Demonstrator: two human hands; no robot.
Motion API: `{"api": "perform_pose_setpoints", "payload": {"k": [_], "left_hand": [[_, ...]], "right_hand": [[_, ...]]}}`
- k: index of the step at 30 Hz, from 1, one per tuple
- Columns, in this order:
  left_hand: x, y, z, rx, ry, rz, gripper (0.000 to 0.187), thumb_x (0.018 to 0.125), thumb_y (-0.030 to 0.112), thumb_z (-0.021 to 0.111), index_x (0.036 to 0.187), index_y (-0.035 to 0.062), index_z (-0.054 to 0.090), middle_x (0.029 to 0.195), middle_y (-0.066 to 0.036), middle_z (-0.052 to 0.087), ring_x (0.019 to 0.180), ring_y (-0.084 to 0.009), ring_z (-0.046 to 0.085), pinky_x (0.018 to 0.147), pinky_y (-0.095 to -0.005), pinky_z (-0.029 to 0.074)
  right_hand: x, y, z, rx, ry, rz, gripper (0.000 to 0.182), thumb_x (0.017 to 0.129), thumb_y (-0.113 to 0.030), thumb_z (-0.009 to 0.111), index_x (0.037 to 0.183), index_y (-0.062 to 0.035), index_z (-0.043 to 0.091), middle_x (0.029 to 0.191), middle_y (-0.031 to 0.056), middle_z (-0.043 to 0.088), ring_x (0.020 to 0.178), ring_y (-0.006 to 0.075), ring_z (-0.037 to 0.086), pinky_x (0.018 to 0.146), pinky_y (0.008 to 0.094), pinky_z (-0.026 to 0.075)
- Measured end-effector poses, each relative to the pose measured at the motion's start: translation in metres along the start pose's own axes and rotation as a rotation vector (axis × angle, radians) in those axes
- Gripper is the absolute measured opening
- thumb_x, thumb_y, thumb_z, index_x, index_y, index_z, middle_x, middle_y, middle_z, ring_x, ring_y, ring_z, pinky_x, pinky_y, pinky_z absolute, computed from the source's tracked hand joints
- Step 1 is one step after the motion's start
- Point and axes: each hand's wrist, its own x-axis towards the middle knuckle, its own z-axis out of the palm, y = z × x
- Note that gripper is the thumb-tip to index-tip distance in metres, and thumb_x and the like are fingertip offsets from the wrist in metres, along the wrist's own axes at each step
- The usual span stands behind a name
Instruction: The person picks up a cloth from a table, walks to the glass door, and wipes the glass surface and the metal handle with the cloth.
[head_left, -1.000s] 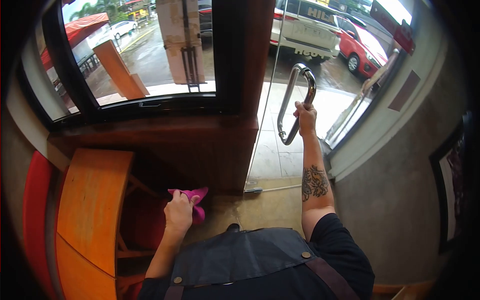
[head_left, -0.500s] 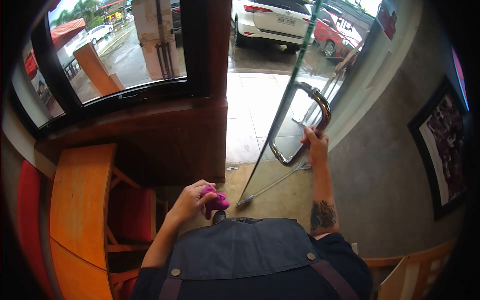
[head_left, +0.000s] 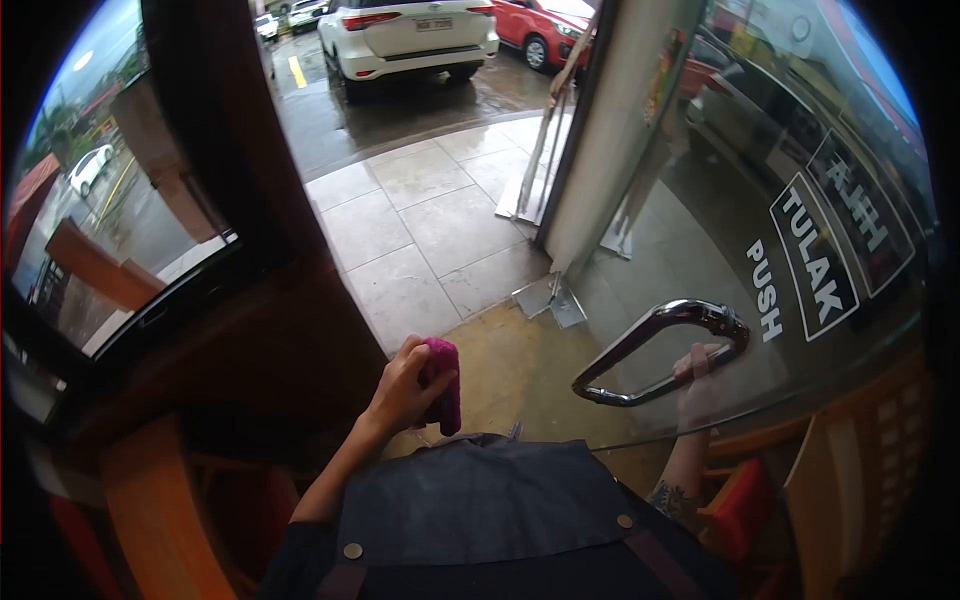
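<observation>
A bunched magenta cloth (head_left: 446, 385) is gripped in my left hand (head_left: 400, 385), held in front of my dark apron (head_left: 480, 505). My right hand (head_left: 697, 368) shows through the glass door (head_left: 680, 240), with its fingers closed around the shiny metal door handle (head_left: 632, 343). The door stands swung open on the right and carries white "TULAK PUSH" lettering (head_left: 800, 260). Beyond the glass my right forearm is partly visible, with a tattoo near the apron.
Past the doorway lie pale floor tiles (head_left: 430, 215) and wet pavement with a white SUV (head_left: 408, 40) and a red car (head_left: 540, 30). A dark-framed window (head_left: 120, 200) is at left, above a wooden table (head_left: 160, 500). Wooden furniture (head_left: 840, 480) stands at lower right.
The glass door has swung further open to the right, toward me, with my right hand still on the handle, now seen through the glass. My view has turned; the cloth is held more upright.
</observation>
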Motion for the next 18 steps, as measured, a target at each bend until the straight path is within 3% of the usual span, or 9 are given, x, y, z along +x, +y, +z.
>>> {"api": "perform_pose_setpoints", "payload": {"k": [2, 6, 7, 8, 10, 12, 14, 16, 18], "left_hand": [[0.018, -0.012, 0.006, -0.096, -0.057, -0.029, 0.025, 0.077, 0.011, 0.062, 0.095, 0.0035, 0.046, 0.09, -0.014, 0.051, 0.075, -0.0314, 0.056, 0.064, -0.0356, 0.046], [0.052, -0.045, 0.016, -0.133, -0.146, 0.108, 0.024, 0.079, 0.003, 0.055, 0.102, 0.0034, 0.045, 0.091, -0.016, 0.051, 0.075, -0.0314, 0.056, 0.063, -0.0359, 0.047], [0.064, -0.048, 0.015, -0.108, -0.198, 0.128, 0.028, 0.08, 0.002, 0.053, 0.106, 0.0046, 0.045, 0.091, -0.016, 0.051, 0.075, -0.0316, 0.055, 0.061, -0.0361, 0.047], [0.075, -0.052, 0.014, -0.085, -0.251, 0.142, 0.032, 0.08, 0.001, 0.051, 0.111, 0.0057, 0.044, 0.091, -0.016, 0.051, 0.074, -0.0318, 0.055, 0.059, -0.0364, 0.047], [0.101, -0.055, 0.012, -0.178, -0.443, -0.097, 0.038, 0.081, 0.001, 0.045, 0.118, 0.0091, 0.043, 0.089, -0.017, 0.051, 0.076, -0.0318, 0.055, 0.061, -0.037, 0.047], [0.127, -0.073, 0.021, -0.132, -0.465, -0.068, 0.04, 0.082, 0.002, 0.043, 0.121, 0.0114, 0.043, 0.088, -0.016, 0.051, 0.076, -0.0302, 0.055, 0.064, -0.0363, 0.046], [0.157, -0.084, 0.028, -0.083, -0.538, -0.157, 0.039, 0.082, 0.002, 0.043, 0.121, 0.0109, 0.043, 0.087, -0.015, 0.052, 0.075, -0.0287, 0.056, 0.064, -0.035, 0.047], [0.185, -0.101, 0.04, -0.069, -0.593, -0.232, 0.039, 0.083, 0.002, 0.043, 0.121, 0.0106, 0.043, 0.086, -0.013, 0.052, 0.074, -0.0269, 0.057, 0.064, -0.0336, 0.048], [0.214, -0.125, 0.057, -0.237, -0.471, -0.125, 0.039, 0.085, 0.002, 0.04, 0.123, 0.0106, 0.042, 0.086, -0.013, 0.053, 0.074, -0.026, 0.057, 0.065, -0.0326, 0.047]], "right_hand": [[0.001, 0.006, -0.01, -0.324, 0.301, -0.24, 0.018, 0.086, -0.01, 0.052, 0.07, -0.0083, 0.043, 0.056, 0.0009, 0.045, 0.047, 0.0092, 0.042, 0.048, 0.0231, 0.037], [-0.006, 0.038, -0.033, -0.725, 0.603, -0.338, 0.009, 0.084, -0.01, 0.053, 0.081, -0.002, 0.051, 0.061, 0.0027, 0.055, 0.055, 0.0093, 0.053, 0.056, 0.0215, 0.042], [-0.009, 0.035, -0.035, -0.753, 0.636, -0.268, 0.016, 0.083, -0.01, 0.052, 0.094, 0.0023, 0.052, 0.073, 0.0073, 0.06, 0.067, 0.0111, 0.059, 0.062, 0.0239, 0.046], [-0.008, 0.038, -0.037, -0.769, 0.657, -0.256, 0.016, 0.083, -0.01, 0.052, 0.094, 0.0023, 0.052, 0.073, 0.0073, 0.06, 0.067, 0.0111, 0.059, 0.062, 0.0239, 0.046], [-0.001, 0.04, -0.04, -0.986, 0.629, -0.655, 0.019, 0.079, -0.004, 0.052, 0.096, 0.0045, 0.051, 0.086, 0.0097, 0.057, 0.072, 0.0108, 0.057, 0.067, 0.0261, 0.047], [0.001, 0.039, -0.04, -0.94, 0.674, -0.606, 0.022, 0.078, -0.004, 0.054, 0.098, 0.004, 0.051, 0.085, 0.0086, 0.056, 0.075, 0.0107, 0.055, 0.07, 0.0267, 0.046], [-0.003, 0.045, -0.047, -0.747, 0.675, -0.62, 0.018, 0.078, -0.004, 0.054, 0.095, 0.0017, 0.052, 0.081, 0.006, 0.054, 0.069, 0.011, 0.053, 0.065, 0.0249, 0.046], [-0.005, 0.046, -0.044, -0.712, 0.689, -0.498, 0.008, 0.079, -0.004, 0.054, 0.085, -0.0032, 0.05, 0.076, 0.0041, 0.05, 0.06, 0.0108, 0.049, 0.054, 0.0229, 0.043], [-0.001, 0.042, -0.022, -0.697, 0.83, -0.435, 0.007, 0.08, -0.007, 0.053, 0.084, -0.0044, 0.049, 0.073, 0.0036, 0.048, 0.059, 0.0106, 0.046, 0.054, 0.0233, 0.041]]}}
